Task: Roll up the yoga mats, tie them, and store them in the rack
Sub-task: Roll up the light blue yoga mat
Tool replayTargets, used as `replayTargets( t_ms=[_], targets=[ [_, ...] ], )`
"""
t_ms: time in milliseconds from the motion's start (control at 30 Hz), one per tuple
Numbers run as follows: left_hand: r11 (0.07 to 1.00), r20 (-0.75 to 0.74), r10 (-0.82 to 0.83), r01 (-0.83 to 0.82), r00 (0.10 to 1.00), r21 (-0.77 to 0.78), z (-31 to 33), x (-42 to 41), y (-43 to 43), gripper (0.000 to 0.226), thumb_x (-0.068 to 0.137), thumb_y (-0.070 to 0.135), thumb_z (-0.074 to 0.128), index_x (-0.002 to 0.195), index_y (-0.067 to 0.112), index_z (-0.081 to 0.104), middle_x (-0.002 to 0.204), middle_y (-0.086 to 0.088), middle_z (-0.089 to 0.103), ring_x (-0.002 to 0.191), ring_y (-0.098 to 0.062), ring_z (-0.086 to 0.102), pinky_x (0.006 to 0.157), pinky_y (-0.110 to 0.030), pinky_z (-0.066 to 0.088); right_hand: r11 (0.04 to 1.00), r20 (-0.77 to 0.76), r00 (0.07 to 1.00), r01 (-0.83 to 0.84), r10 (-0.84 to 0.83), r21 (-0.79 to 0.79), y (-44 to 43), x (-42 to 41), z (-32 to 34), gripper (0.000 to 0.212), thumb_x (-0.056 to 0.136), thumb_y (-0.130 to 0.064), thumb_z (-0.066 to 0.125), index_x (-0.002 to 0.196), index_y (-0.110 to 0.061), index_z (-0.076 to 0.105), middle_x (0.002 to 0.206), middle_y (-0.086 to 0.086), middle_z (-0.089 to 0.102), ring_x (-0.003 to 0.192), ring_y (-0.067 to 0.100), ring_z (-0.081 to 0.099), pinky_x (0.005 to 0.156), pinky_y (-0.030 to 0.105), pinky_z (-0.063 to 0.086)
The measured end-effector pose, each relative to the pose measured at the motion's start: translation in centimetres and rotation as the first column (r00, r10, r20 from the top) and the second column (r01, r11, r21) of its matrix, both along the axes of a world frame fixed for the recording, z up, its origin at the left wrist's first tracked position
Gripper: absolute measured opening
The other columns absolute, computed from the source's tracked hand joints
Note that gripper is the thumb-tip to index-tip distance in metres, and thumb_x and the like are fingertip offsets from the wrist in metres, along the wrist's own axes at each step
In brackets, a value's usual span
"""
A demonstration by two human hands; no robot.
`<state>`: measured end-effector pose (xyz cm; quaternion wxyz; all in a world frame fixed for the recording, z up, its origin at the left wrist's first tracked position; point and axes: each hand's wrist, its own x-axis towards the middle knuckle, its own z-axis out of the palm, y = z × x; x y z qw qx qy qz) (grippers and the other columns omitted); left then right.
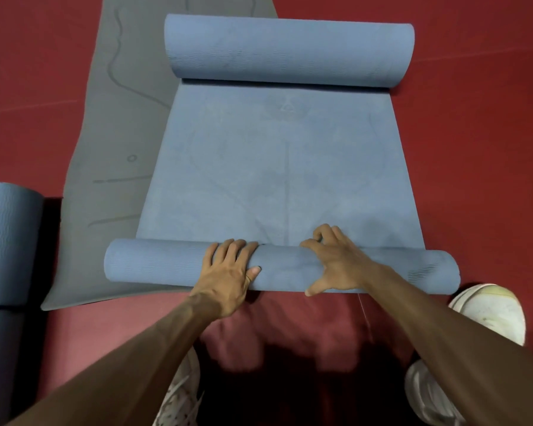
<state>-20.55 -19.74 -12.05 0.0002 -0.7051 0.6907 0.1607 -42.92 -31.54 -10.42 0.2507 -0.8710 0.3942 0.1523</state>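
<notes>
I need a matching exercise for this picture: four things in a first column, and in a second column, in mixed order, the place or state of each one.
1. grey mat
2. middle blue mat
3. left-edge blue mat
4. white shoe

A. beside the right end of the near roll
B. rolled up, no hand on it
C. flat, partly under another mat
D. curled at both ends; left hand and right hand grip its near roll

Pairs: 1-C, 2-D, 3-B, 4-A.

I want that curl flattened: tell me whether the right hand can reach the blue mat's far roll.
Probably not without leaning forward. Only flat mat lies between, but the right hand grips the near roll, and the far roll lies well beyond.
</notes>
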Motion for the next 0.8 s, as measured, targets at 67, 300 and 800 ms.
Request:
replayTargets(
  t_ms=[67,300,800],
  targets=[
    [1.0,0.007,-0.007,0.007,1.0,0.011,0.2,0.2,-0.8,0.077,0.085,0.056,-0.002,0.147,0.024,0.03,0.142,0.001,0.038,0.135,-0.02,0.029,0.115,-0.038,0.004,0.997,0.037,0.998,-0.048,0.051,-0.066,0.1,-0.5,-0.2,0.095,0.064,-0.065,0.072,0.144,-0.033,0.031,0.12,-0.006,0.026,0.111,0.013,0.027,0.095,0.023,0.017],
    [0.993,0.059,-0.047,0.04,0.997,0.107,0.8,0.9,-4.0,0.067,0.092,0.055,0.001,0.149,0.026,0.023,0.141,0.006,0.038,0.134,-0.016,0.03,0.115,-0.036,0.014,0.916,0.053,0.998,-0.007,0.031,-0.402,3.4,-0.6,-1.2,0.102,0.069,-0.065,0.069,0.147,-0.012,0.03,0.13,0.007,0.046,0.12,0.028,0.047,0.107,0.041,0.021],
    [0.991,0.042,0.127,-0.129,0.991,0.046,1.1,1.8,-11.5,0.038,0.1,0.037,0.03,0.113,0.01,0.054,0.116,-0.012,0.049,0.109,-0.029,0.045,0.094,-0.039,0.033,0.857,-0.018,0.996,0.067,-0.089,-0.511,0.8,0.8,-2.5,0.123,0.05,-0.073,0.076,0.142,-0.005,0.033,0.135,0.017,0.045,0.126,0.034,0.041,0.112,0.05,0.013]
  ],
)
